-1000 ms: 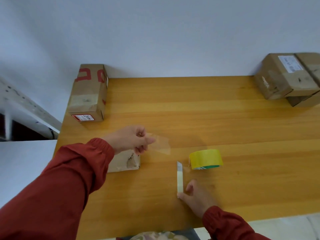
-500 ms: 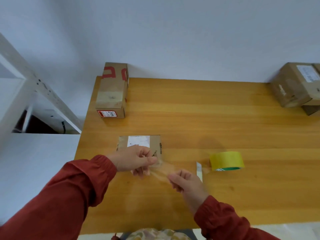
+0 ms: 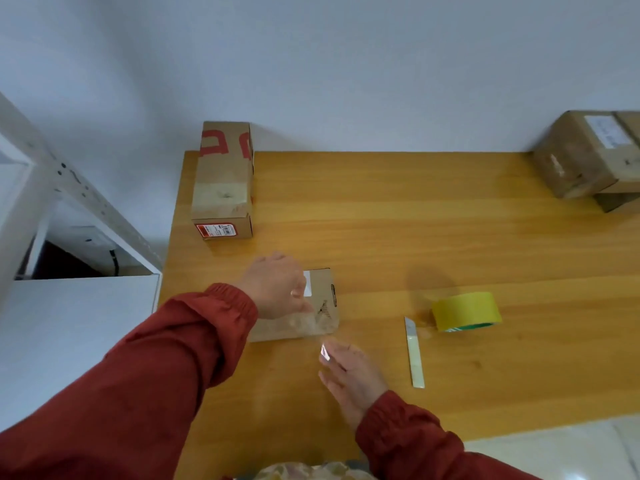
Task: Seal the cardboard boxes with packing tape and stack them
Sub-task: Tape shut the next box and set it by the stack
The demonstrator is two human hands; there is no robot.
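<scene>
A small cardboard box (image 3: 323,299) with a white label lies near the table's left front. My left hand (image 3: 275,285) hovers over its top and pinches one end of a clear tape strip (image 3: 311,323). The strip runs down over the box's front edge to my right hand (image 3: 351,374), which pinches the other end just in front of the box. A yellow tape roll (image 3: 465,310) lies to the right. Motion blur hides the finger details.
A utility knife (image 3: 414,351) lies between my right hand and the roll. A long box with red markings (image 3: 223,181) sits at the wooden table's (image 3: 381,220) back left corner. Two stacked boxes (image 3: 588,157) stand at the back right. White shelving (image 3: 69,323) borders the left edge.
My right hand left the knife and took the strip's free end. Both hands brought the strip over the small box, and the strip now drapes across its top and front.
</scene>
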